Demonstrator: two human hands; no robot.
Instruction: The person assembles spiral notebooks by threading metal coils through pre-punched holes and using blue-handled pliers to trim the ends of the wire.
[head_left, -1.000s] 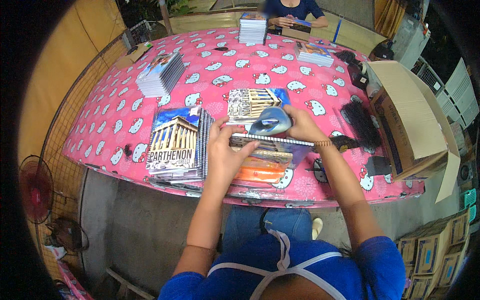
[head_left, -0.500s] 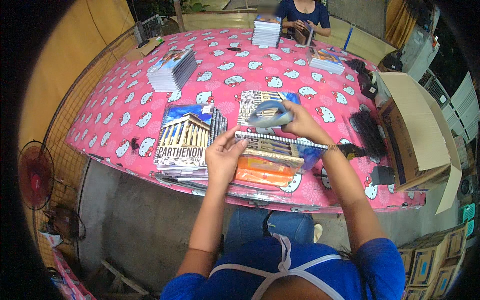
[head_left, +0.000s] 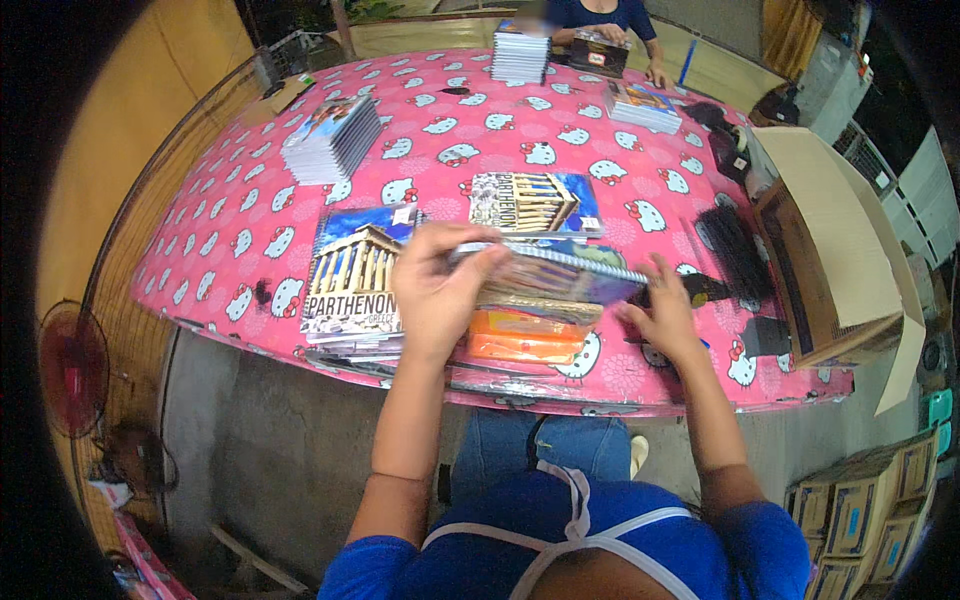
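My left hand grips the left end of a wrapped bundle of spiral notebooks and holds it tilted just above the pink patterned table. At the bundle's right end my right hand has its fingers spread, with the fingertips against the bundle and nothing held. Under the bundle lies an orange pack. A stack of notebooks with a temple picture on the cover lies just left of my left hand. Another such notebook lies beyond the bundle.
An open cardboard box stands at the table's right edge, with black items beside it. More notebook stacks sit at far left and at the back. Another person works at the far end. There is a red fan at lower left and cartons at lower right.
My right hand held a grey-blue tape dispenser over the bundle; now it holds nothing and has moved to the bundle's right end. My left hand has taken hold of the bundle and raised it.
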